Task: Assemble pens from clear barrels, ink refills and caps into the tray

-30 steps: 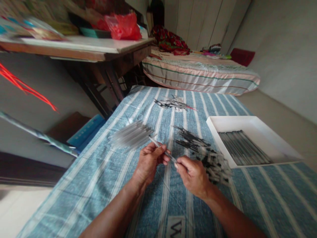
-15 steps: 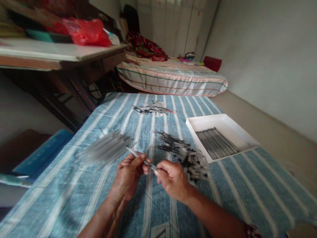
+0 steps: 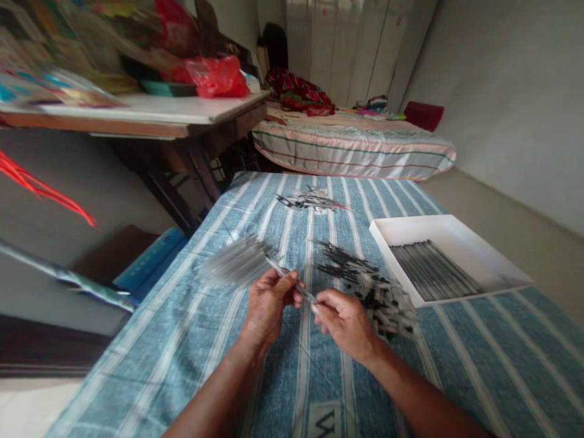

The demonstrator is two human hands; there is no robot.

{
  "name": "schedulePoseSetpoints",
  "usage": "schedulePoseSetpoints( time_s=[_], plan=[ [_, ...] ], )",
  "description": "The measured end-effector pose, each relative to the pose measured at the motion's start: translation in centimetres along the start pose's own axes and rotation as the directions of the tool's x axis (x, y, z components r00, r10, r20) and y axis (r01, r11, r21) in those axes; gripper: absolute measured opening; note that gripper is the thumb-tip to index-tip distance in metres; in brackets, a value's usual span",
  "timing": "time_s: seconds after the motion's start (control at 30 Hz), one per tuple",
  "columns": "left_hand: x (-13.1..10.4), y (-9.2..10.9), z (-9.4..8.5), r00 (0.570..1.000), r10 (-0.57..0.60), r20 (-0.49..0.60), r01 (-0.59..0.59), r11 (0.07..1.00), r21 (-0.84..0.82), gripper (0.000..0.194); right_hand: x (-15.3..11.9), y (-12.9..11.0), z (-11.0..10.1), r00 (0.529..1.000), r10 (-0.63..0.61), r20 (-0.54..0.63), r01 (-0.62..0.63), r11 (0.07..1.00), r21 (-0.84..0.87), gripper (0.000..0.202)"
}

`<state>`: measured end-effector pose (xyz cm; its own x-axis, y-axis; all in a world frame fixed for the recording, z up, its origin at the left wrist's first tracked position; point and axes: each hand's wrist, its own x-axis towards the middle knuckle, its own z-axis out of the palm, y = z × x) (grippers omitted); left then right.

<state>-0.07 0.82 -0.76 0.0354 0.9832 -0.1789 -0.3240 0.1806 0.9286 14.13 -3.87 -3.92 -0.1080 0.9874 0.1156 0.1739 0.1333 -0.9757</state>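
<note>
A slim pen (image 3: 277,265) slants between my two hands above the striped cloth. My left hand (image 3: 268,302) pinches it around its middle, and my right hand (image 3: 345,320) has its fingers closed on the lower right end. Left of the hands lies a blurred bundle of clear pen barrels (image 3: 235,261). Thin dark pen refills (image 3: 344,263) are spread just beyond my right hand. Beside it is a heap of small white and black pieces (image 3: 387,310), probably caps and plugs. A row of dark-filled pens (image 3: 431,271) rests inside a white box (image 3: 495,267) on the right.
The blue striped cloth (image 3: 182,365) covers the work surface. Farther back lies another pile of thin parts (image 3: 310,199), one with red. A side table (image 3: 150,112) carrying a red plastic bag (image 3: 219,76) stands at the left; a bed (image 3: 356,143) is behind.
The camera has turned left, so everything appears farther right and more of the side table shows. Both hands keep hold of the pen, with little change in their grip.
</note>
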Motion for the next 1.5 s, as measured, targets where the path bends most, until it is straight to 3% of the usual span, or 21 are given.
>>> schedulePoseSetpoints(
  time_s=[0.13,0.27,0.5,0.6,0.73,0.93,1.23,1.5],
  plan=[
    [-0.05,-0.18,-0.08,1.000,-0.010,0.008,0.010,1.000,0.002,0.018,-0.13,-0.08,0.04,0.999,0.037,0.027,-0.038,0.998,0.059,0.009],
    [-0.20,-0.20,0.11,0.999,-0.037,-0.004,0.037,0.999,-0.017,0.018,-0.23,0.19,0.02,1.000,0.019,0.004,-0.019,1.000,0.012,0.011],
    [-0.29,-0.31,0.43,0.997,-0.081,0.009,0.081,0.994,-0.067,0.020,-0.55,0.04,0.07,0.978,-0.196,-0.064,0.176,0.954,-0.241,0.014],
    [-0.16,-0.33,0.35,0.997,-0.081,0.015,0.081,0.995,-0.064,0.020,-0.30,-0.10,0.12,0.999,-0.037,-0.030,0.036,0.998,-0.053,0.015],
    [0.05,-0.28,0.13,0.997,-0.074,0.012,0.075,0.996,-0.056,0.021,0.14,0.09,-0.03,0.988,0.147,0.056,-0.155,0.969,0.190,0.020],
    [0.37,-0.57,-0.26,0.998,-0.064,-0.001,0.063,0.996,-0.066,0.023,0.07,0.63,-0.19,0.974,0.191,0.122,-0.221,0.922,0.319,0.027],
    [0.43,-0.73,-0.42,0.998,-0.061,0.003,0.061,0.996,-0.062,0.024,-0.02,0.14,-0.20,0.966,0.233,0.110,-0.258,0.867,0.426,0.025],
    [0.31,-0.62,-0.40,0.999,-0.044,-0.025,0.043,0.997,-0.058,0.023,-0.13,0.41,-0.27,0.964,0.244,0.106,-0.265,0.865,0.427,0.025]
  ],
)
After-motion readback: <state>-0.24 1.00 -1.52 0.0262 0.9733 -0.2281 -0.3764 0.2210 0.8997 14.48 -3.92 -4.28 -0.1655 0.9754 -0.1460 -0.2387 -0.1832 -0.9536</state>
